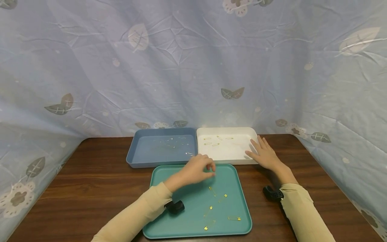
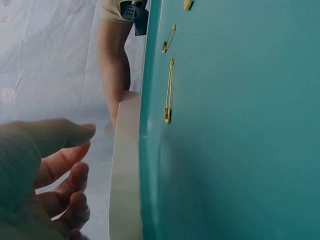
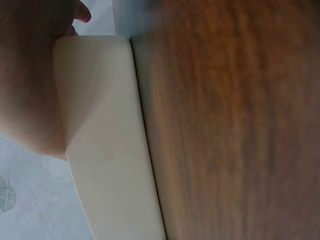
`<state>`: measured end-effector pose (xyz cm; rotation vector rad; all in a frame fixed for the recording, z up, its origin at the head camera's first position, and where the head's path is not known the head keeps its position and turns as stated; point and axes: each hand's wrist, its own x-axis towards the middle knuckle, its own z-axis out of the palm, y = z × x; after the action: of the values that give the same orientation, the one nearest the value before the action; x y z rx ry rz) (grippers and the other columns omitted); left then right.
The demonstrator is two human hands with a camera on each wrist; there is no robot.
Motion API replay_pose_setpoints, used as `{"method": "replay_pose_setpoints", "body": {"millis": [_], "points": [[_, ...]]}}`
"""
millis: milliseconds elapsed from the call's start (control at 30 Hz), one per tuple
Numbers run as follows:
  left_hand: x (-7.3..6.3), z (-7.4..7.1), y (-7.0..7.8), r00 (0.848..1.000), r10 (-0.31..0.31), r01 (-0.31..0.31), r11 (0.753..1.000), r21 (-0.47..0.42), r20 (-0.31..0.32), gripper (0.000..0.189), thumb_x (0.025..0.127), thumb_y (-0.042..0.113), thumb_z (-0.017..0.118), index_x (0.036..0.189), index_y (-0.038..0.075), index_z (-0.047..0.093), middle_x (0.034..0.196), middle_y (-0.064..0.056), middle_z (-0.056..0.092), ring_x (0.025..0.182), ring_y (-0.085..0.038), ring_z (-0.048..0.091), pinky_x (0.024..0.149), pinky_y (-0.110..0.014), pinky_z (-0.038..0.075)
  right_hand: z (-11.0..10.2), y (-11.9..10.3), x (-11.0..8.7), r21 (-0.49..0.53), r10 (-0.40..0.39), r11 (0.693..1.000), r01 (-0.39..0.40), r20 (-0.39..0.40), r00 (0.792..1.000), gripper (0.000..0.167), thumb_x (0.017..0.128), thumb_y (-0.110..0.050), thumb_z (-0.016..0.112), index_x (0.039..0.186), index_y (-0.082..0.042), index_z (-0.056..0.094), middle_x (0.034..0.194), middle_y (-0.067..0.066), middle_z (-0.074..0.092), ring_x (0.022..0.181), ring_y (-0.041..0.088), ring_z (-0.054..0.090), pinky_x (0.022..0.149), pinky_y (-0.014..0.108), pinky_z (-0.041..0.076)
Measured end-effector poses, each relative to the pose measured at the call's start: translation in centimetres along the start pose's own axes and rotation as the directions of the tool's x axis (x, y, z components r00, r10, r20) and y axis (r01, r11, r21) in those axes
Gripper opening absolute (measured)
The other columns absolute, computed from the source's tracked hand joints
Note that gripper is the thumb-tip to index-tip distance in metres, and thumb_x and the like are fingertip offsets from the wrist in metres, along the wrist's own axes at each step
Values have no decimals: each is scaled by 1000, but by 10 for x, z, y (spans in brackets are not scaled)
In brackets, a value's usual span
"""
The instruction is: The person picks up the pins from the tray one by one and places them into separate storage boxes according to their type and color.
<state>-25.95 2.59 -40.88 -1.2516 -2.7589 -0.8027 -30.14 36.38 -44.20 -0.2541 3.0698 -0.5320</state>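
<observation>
Left hand (image 1: pixel 196 169): our grip narrow, loosely curled, holding nothing, near green tray (image 1: pixel 187 227), centre | Right hand (image 1: pixel 266 156): our grip spread wide at right rim of white tray (image 1: pixel 226 156) | Five gold safety pins (image 1: pixel 234 218): lower centre, on green tray

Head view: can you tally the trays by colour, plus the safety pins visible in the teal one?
Blue tray: 1
White tray: 1
Teal tray: 1
Gold safety pins visible in the teal tray: 5
Total: 8
</observation>
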Motion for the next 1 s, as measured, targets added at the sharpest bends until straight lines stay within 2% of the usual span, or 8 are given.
{"method": "replay_pose_setpoints", "body": {"millis": [133, 233, 400, 500, 700, 1000], "points": [[-3, -1, -2, 997, 27, -24, 999, -48, 66, 7, 86, 25, 75, 87, 22, 69, 88, 2, 62, 85, -14, 52, 78, -28, 37, 1, 0, 0, -6, 5, 1000, -5, 2, 1000, 79, 98, -53, 44, 154, -2, 23, 159, 32, 4, 146, 53, 3, 112, 72, 12], [-5, -3, -4, 990, 38, -28, 997, -71, 135, 6, 86, 26, 75, 88, 23, 70, 91, 3, 62, 89, -16, 54, 81, -28, 36, 2, 0, 0, -3, 5, 1000, -5, 4, 1000, 79, 98, -54, 44, 154, -2, 22, 160, 31, 4, 146, 53, 3, 112, 72, 11], [-7, -4, -8, 973, 73, -66, 997, -41, 217, 7, 85, 27, 76, 90, 24, 72, 94, 6, 62, 92, -13, 54, 81, -25, 37, 2, 0, 0, 4, 0, 1000, 0, 4, 1000, 79, 98, -53, 45, 154, -2, 23, 159, 32, 4, 146, 53, 3, 113, 71, 10], [-8, -2, -10, 965, 99, -99, 995, -12, 242, 10, 84, 29, 77, 91, 24, 73, 94, 7, 60, 90, -8, 53, 79, -22, 37, 2, 0, -1, 3, -2, 1000, 2, 5, 1000, 79, 98, -53, 45, 154, -1, 23, 159, 32, 4, 146, 54, 3, 113, 70, 10], [-10, 0, -10, 955, 92, -102, 995, 18, 283, 11, 84, 32, 76, 93, 25, 74, 95, 8, 59, 89, -5, 47, 76, -21, 32, 0, -2, -1, 1, -1, 1000, 1, 7, 1000, 79, 98, -53, 45, 154, -1, 23, 159, 32, 4, 146, 54, 3, 113, 70, 10], [-8, 4, -11, 937, 112, -138, 989, 56, 332, 4, 86, 30, 75, 88, 27, 73, 89, 9, 57, 83, -4, 42, 74, -20, 31, -2, -2, -2, 5, -1, 1000, 1, 5, 1000, 79, 98, -52, 45, 153, -1, 23, 159, 32, 3, 146, 54, 2, 112, 71, 11]]}}
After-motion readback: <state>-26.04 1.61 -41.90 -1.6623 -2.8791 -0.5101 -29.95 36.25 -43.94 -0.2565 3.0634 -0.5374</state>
